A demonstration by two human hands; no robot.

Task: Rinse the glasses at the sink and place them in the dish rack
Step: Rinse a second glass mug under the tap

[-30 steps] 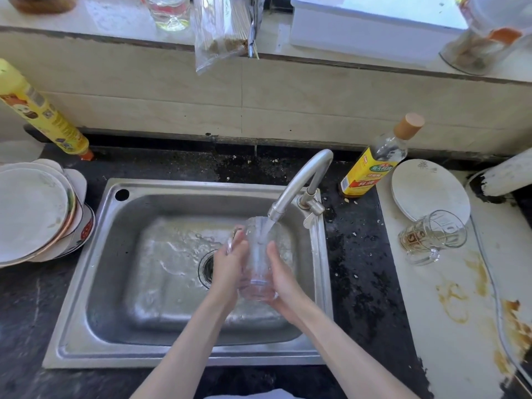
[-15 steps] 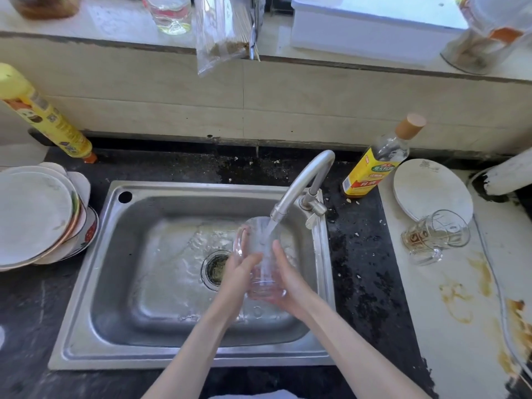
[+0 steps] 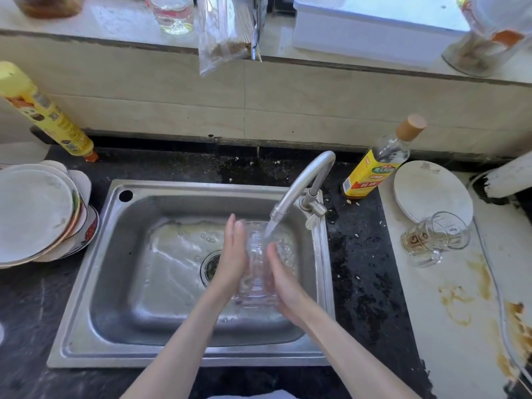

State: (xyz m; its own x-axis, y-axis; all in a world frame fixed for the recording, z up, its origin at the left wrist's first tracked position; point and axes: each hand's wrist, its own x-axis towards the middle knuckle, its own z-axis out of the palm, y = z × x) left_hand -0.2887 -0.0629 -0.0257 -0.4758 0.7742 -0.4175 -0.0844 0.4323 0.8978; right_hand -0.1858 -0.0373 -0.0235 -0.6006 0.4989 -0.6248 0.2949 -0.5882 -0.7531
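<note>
At the far left I saw a yellow bottle leaning on the wall tiles, and below it a stack of plates on the dark counter. The steel sink sat next, wet across its floor, with the drain just left of my hands.

My left hand lay flat against the left side of the glass, fingers straight and together, pointing away from me, with the fingertips reaching about to the rim. The glass stood between my two palms over the sink basin, roughly upright with its mouth toward the tap. It was clear, and the water running over it blurred its outline; its thick base showed low between my wrists. The stream from the spout fell at its rim on the right side. My right hand pressed the right side lower down, fingers straight too, so neither hand curled round the glass; both simply squeezed it between open palms.

Right of the tap stood an oil bottle with a tan cap. Further right, on the pale stained worktop, a white plate lay flat, and a glass mug lay on its side touching the plate's near edge, well apart from my hands.
</note>
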